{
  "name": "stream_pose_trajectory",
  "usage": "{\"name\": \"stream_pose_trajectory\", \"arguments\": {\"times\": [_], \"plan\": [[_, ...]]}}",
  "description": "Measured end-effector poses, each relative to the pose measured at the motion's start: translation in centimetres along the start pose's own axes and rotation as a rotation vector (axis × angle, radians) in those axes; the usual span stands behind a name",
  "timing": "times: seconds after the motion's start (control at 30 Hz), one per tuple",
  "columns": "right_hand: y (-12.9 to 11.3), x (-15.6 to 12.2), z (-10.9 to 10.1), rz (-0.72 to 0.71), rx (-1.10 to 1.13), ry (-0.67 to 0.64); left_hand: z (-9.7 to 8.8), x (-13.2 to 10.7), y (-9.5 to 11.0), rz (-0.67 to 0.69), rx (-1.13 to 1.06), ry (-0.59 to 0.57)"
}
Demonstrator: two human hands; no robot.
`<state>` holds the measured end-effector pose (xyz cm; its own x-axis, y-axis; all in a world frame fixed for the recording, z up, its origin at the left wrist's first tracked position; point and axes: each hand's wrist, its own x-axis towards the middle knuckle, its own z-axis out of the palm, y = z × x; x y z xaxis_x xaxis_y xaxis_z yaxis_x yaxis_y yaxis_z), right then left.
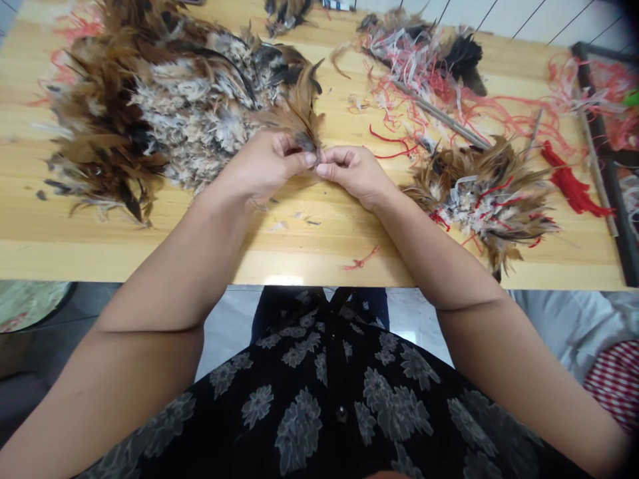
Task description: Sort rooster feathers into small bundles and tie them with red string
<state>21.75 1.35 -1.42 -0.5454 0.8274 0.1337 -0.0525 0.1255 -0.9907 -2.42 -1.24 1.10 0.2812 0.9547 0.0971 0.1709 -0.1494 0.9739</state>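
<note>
Brown feathers (305, 113) form a small bunch pinched near its lower end by my left hand (272, 159), with the tips fanning upward. My right hand (357, 171) is closed too, thumb against fingers, meeting the left at the base of the bunch; the fingertips hide what it pinches. Left of my hands spreads a large pile of brown, black and whitish feathers (194, 113). Beyond my right forearm lies a smaller heap of feather bunches (489, 199), several of them tied with red string.
Pink and white strings (414, 60) tangle around dark feathers at the back. A thin stick (444, 116) lies across them. Red strings (572, 179) sit beside a dark frame (606, 179) at the right. A scrap of red thread (362, 259) rests near the table's (309, 256) front edge.
</note>
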Motion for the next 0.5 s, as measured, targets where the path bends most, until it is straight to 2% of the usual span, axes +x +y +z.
{"name": "stream_pose_trajectory", "arguments": {"times": [0.13,0.27,0.37,0.5], "plan": [[-0.6,0.0,0.4,0.029,0.031,0.000,0.6,-0.1,0.7,0.028,0.010,-0.043],[-1.4,-0.1,1.0,0.038,0.036,0.029,1.2,-0.1,1.6,0.030,-0.087,-0.070],[-1.5,-0.1,1.2,0.051,0.027,0.087,1.0,0.2,1.5,0.029,-0.123,-0.034],[-1.4,0.0,1.3,0.066,-0.014,0.153,0.7,0.1,1.0,0.028,-0.053,0.050]]}}
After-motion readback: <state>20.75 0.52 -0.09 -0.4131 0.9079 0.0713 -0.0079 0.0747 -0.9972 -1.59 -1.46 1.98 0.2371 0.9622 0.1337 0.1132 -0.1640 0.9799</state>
